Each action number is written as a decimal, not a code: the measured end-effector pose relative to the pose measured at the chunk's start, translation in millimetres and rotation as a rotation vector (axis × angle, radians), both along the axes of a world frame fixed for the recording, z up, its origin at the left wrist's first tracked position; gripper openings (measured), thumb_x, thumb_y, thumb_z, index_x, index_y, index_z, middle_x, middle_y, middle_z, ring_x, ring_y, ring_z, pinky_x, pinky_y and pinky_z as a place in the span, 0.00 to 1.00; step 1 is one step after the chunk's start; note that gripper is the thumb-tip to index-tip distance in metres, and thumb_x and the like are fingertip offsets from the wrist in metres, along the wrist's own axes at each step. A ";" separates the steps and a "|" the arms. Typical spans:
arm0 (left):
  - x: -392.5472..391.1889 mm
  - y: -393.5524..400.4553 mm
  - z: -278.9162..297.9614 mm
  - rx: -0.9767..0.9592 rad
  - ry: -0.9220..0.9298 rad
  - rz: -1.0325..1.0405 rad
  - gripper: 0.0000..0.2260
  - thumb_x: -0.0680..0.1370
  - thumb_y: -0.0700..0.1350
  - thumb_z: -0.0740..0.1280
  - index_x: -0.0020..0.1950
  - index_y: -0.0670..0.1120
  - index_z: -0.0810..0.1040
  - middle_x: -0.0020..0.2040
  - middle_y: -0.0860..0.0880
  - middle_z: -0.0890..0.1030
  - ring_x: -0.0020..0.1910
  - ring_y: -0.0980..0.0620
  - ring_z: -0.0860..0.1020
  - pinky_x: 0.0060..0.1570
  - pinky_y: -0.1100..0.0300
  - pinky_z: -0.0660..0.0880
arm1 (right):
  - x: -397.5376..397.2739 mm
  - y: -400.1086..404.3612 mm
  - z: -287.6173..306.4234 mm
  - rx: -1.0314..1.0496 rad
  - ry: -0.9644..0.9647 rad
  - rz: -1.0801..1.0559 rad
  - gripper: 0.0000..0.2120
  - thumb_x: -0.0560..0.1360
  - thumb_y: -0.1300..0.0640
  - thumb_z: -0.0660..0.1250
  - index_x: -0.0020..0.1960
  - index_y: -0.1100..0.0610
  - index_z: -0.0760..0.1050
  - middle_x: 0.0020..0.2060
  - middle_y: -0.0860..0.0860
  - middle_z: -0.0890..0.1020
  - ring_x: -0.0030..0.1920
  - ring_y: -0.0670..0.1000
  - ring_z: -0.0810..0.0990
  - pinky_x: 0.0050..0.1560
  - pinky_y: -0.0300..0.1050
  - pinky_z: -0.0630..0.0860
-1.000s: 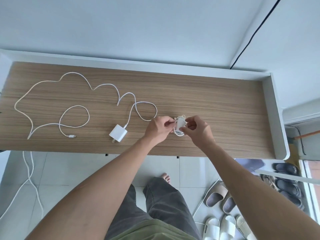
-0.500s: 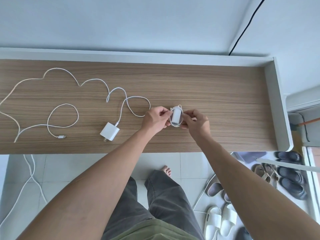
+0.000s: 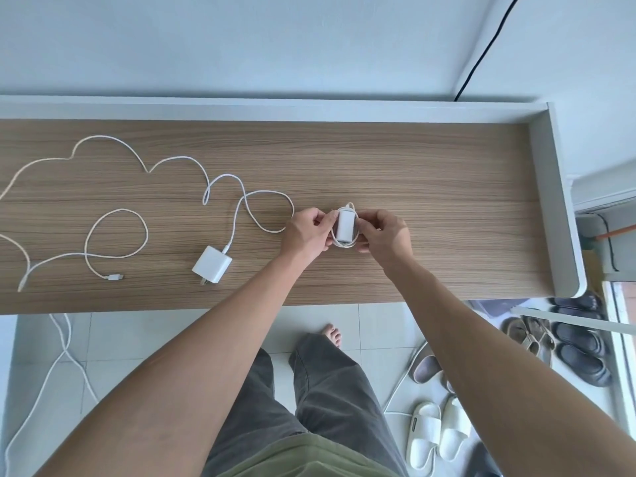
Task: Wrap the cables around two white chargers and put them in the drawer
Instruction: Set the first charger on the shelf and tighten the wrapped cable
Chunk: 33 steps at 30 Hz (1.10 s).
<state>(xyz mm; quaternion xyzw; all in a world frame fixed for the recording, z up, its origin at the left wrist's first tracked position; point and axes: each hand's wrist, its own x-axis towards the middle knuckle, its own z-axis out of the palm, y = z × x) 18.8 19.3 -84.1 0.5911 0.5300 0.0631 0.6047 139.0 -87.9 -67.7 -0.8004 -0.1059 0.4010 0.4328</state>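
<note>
Above the middle of the wooden bench (image 3: 413, 201), the left hand (image 3: 306, 235) and right hand (image 3: 385, 237) both pinched a white charger (image 3: 345, 223) with its cable looped around it, each grip closed on it. A second charger (image 3: 212, 264) lay on the bench to the left, its long cable (image 3: 172, 161) sprawled loose.

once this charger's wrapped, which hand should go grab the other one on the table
Left, probably. The unwrapped charger lies to the left of the left hand, with its loose cable spread further left. The right hand would have to cross over the wrapped charger that both hands pinch.
</note>
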 end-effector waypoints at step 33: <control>-9.4 -2.3 19.0 -0.151 -0.029 -0.021 0.13 0.70 0.41 0.82 0.46 0.42 0.80 0.40 0.48 0.82 0.40 0.50 0.83 0.43 0.59 0.84 | -16.9 -29.2 9.6 0.146 0.181 0.131 0.13 0.80 0.66 0.65 0.56 0.51 0.83 0.49 0.51 0.88 0.53 0.51 0.87 0.60 0.45 0.81</control>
